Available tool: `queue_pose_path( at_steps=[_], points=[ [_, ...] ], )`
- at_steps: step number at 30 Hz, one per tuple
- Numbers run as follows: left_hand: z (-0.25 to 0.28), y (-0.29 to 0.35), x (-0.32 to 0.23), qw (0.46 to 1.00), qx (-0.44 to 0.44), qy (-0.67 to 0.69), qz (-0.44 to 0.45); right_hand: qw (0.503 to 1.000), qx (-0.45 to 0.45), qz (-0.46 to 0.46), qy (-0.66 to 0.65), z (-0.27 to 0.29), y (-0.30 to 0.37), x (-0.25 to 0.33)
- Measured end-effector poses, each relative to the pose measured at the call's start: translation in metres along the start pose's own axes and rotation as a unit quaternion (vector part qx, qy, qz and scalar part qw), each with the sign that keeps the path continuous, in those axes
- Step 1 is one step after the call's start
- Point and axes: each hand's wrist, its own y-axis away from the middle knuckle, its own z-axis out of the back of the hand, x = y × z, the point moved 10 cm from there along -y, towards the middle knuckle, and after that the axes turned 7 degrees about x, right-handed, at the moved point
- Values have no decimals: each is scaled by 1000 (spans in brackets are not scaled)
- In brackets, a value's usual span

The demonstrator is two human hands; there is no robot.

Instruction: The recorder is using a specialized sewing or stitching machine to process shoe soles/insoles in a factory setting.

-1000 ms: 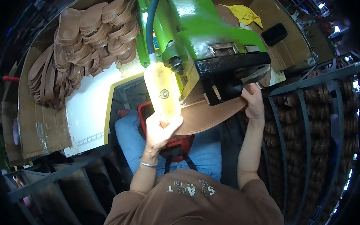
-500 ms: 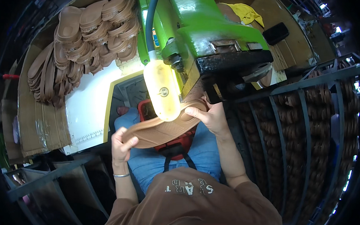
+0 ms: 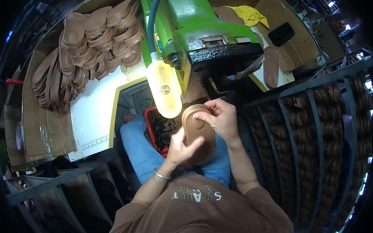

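Observation:
Upright over my lap is a brown shoe sole (image 3: 200, 131) with a rounded end and a moulded upper face. My right hand (image 3: 224, 120) pinches its far rounded end, thumb on the face and fingers behind. At its left edge my left hand (image 3: 180, 147) is closed round the side, its thumb over the face; its fingertips are hidden behind the sole. Just beyond, a lit yellow lamp (image 3: 165, 88) hangs from the green machine (image 3: 211, 32). Below it a red bin (image 3: 150, 129) with brown scraps stands between my legs.
Brown soles (image 3: 96, 33) are heaped in cardboard (image 3: 52, 131) on the white table (image 3: 91, 112) at left. One sole (image 3: 271, 68) lies right of the machine, near a black object (image 3: 281, 34) and yellow cloth (image 3: 251, 15). A metal rack (image 3: 311, 118) of brown pieces stands at right.
The sole has swung from lying crosswise to pointing toward me. My left hand has moved right, from its far end to its side. My right hand keeps hold of the other end.

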Motion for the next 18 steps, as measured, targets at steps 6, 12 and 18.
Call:
queue_pose_path(
  at_steps=[6,12,18],
  points=[
    [2,-17,-2,996,-88,1,-18,996,5,19,86,10,-6,13],
    [27,-6,-23,976,-131,152,-83,989,-113,32,86,112,12,53],
    [136,6,0,949,-304,60,-55,843,-486,232,6,297,66,42]
  ],
)
